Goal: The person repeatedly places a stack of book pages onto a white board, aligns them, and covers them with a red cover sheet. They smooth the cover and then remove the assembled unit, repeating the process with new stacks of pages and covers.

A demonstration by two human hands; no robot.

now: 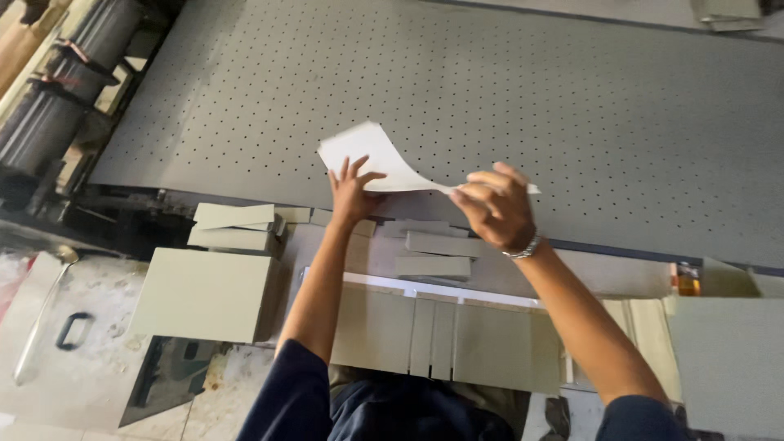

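Observation:
I hold a white sheet of paper [377,155] above the near edge of a large grey perforated table [506,90]. The sheet bends between my hands. My left hand [351,192] supports its left part from below, fingers spread against it. My right hand [492,208], with a metal bracelet on the wrist, pinches the sheet's right end. Below my arms lie grey cardboard panels [445,331] laid side by side on a white-edged sheet.
Stacks of grey board pieces [233,227] and a large grey board [204,294] sit at the left. Smaller grey strips [437,253] lie near the table's edge. Dark rollers [57,90] stand at far left. A black handle [72,331] lies on the floor.

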